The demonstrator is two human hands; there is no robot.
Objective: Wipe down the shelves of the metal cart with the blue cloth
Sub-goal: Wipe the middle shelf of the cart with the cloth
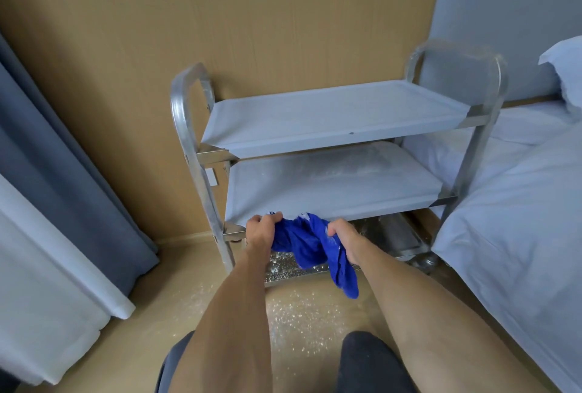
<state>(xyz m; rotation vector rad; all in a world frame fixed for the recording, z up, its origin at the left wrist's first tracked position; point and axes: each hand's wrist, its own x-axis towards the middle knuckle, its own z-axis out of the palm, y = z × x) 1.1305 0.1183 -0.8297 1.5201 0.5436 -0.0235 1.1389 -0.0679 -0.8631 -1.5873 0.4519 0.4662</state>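
Observation:
A three-shelf metal cart (185,128) stands against the wooden wall, its top shelf (330,112) and middle shelf (330,185) covered in pale film. White powder dusts the middle shelf and the bare bottom shelf (400,235). Both hands hold a crumpled blue cloth (311,247) in front of the middle shelf's front edge. My left hand (259,229) grips its left end and my right hand (345,236) grips its right end. A tail of cloth hangs down below my right hand.
A bed (519,203) with white sheets and a pillow (567,68) stands close on the cart's right. Grey and white curtains (63,172) hang at the left. White powder is scattered on the floor (302,310) before the cart. My knees are at the bottom.

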